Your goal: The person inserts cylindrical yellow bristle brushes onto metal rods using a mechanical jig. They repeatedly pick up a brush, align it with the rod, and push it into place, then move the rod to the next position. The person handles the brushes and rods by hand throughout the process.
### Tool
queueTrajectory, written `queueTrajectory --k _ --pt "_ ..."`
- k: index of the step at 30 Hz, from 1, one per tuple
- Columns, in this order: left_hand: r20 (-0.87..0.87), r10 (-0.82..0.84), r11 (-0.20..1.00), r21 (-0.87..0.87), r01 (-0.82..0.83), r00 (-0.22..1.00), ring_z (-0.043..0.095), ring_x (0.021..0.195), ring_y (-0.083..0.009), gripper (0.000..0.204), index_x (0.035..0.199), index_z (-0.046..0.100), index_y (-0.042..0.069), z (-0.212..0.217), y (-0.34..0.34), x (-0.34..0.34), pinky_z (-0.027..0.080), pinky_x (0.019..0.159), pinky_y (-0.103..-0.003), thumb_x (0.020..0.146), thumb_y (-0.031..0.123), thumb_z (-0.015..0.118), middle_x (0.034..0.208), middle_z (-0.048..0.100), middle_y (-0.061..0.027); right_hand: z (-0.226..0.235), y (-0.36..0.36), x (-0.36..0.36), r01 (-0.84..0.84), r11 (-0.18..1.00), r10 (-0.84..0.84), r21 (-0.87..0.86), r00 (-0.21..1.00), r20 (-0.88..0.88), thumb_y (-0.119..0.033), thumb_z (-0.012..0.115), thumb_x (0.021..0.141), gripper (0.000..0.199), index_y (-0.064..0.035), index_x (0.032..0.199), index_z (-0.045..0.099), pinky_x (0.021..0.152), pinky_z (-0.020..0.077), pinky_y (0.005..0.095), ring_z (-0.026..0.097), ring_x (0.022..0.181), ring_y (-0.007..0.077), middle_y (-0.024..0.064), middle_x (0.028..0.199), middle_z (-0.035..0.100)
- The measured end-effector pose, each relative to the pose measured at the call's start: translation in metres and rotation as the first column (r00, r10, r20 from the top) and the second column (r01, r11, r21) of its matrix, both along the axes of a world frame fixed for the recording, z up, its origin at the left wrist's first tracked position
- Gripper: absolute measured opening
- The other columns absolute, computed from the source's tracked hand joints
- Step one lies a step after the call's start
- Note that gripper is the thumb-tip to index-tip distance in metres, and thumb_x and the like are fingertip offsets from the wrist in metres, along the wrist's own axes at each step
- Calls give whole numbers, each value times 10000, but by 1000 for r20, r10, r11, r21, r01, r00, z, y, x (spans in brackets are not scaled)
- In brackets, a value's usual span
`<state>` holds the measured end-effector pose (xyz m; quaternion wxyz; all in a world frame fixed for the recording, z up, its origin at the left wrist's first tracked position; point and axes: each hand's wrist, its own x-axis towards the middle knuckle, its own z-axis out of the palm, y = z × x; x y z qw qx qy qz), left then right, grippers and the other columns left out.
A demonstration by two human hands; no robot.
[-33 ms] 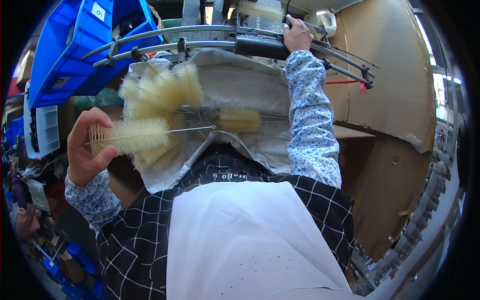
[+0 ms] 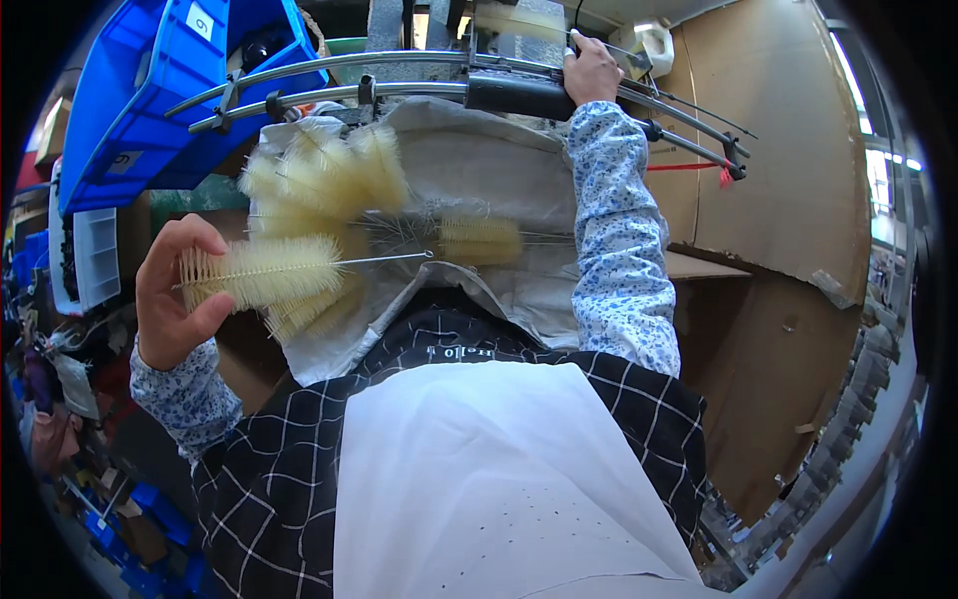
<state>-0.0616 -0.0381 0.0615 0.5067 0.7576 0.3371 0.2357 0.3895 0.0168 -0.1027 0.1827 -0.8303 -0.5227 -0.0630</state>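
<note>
By the left hand (image 2: 186, 292), at left, a pale brush (image 2: 284, 268) is grasped at its bristled end; right hand (image 2: 592, 73) is placed at the far black cylinder (image 2: 517, 95), grip cannot be told; bristles could be bent or snagged if pressed against the adjacent brush heap (image 2: 334, 178)

- Beyond the far left corner of the grey cloth (image 2: 479, 150), blue plastic bins (image 2: 120, 95) with white labels, a dark object (image 2: 263, 46) inside one.
- Well out from the cloth's left edge, a clear plastic tray (image 2: 97, 262).
- Farther out on that side, a pink bundle (image 2: 54, 439), blurred; toward the near left, small blue crates (image 2: 160, 513).
- Past the far right corner, a white container (image 2: 656, 50).
- Off the right edge, a red cord (image 2: 689, 166) against large brown cardboard (image 2: 773, 150).
</note>
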Motion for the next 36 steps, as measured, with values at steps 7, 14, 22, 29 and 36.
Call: queueTrajectory --k 7,14,22,29,36 --pt "-22 -6 1000 -18 6 1000 419 720 -91 379 928 452 1 0 -1 2 345 634 -203 624 137 635 845 429 -42 12 23 -71 6 992 -1 -127 999 37 -153 486 756 244 -101 982 563 802 364 407 522 951 221 63 986 555" --pt "-35 -110 994 -5 110 993 428 768 -121 358 927 462 15 -2 0 21 349 690 -227 594 18 592 862 439 -53 1 35 -90 -34 999 34 -7 999 -5 -173 500 749 282 -110 1019 551 793 370 445 531 945 261 76 1009 554" --pt "-27 -23 999 28 24 999 441 841 -146 309 931 475 33 -4 0 -5 354 758 -257 664 56 630 920 449 -80 -6 0 8 -8 1000 8 15 1000 28 -139 469 727 299 -162 1005 575 765 404 448 556 899 255 55 985 566" --pt "82 -83 994 72 77 993 437 869 -146 262 936 472 34 -9 11 21 345 782 -266 720 82 612 943 451 -72 9 7 80 73 995 -75 -61 997 -24 -317 457 787 284 -174 990 595 794 421 383 534 916 308 129 970 573" --pt "177 -192 977 -62 205 965 442 847 -103 204 915 488 48 -18 22 54 358 740 -238 739 34 590 879 464 -14 57 -45 97 -302 933 249 -199 936 -250 -233 452 823 249 -174 1040 559 739 429 339 565 839 276 132 935 593"
